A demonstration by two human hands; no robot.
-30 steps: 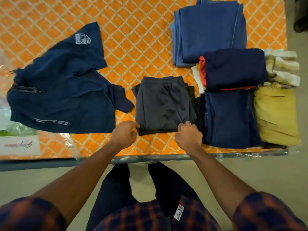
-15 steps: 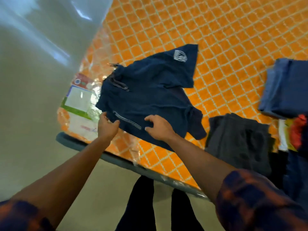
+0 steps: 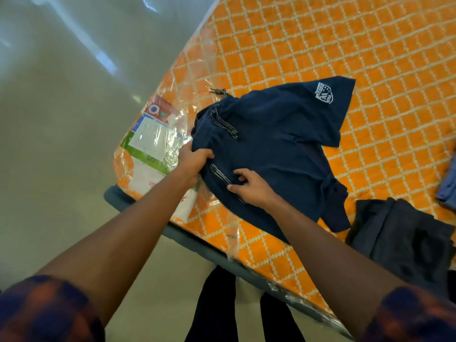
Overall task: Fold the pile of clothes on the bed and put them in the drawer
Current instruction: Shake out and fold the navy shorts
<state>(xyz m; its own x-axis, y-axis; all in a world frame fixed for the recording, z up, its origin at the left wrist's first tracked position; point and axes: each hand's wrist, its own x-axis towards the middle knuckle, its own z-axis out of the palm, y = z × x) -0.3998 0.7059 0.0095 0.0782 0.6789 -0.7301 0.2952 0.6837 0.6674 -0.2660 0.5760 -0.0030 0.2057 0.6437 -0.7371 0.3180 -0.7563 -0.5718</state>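
Observation:
Navy shorts with a white crest, a dotted drawstring and a striped pocket lie rumpled near the corner of the orange quilted bed. My left hand is closed on the waistband edge of the shorts, bunching the cloth. My right hand rests on the shorts beside the striped pocket, fingers curled and pinching the fabric. A folded dark grey garment lies at the right, close to the bed's front edge.
A clear plastic wrap with a printed label covers the bed corner under my left hand. A blue folded garment shows at the right border. The grey bed frame edge runs diagonally, with bare floor to the left.
My hands left the folded grey garment and moved left to the navy shorts. My left hand has since gathered the waistband and the shorts have bunched up toward the centre.

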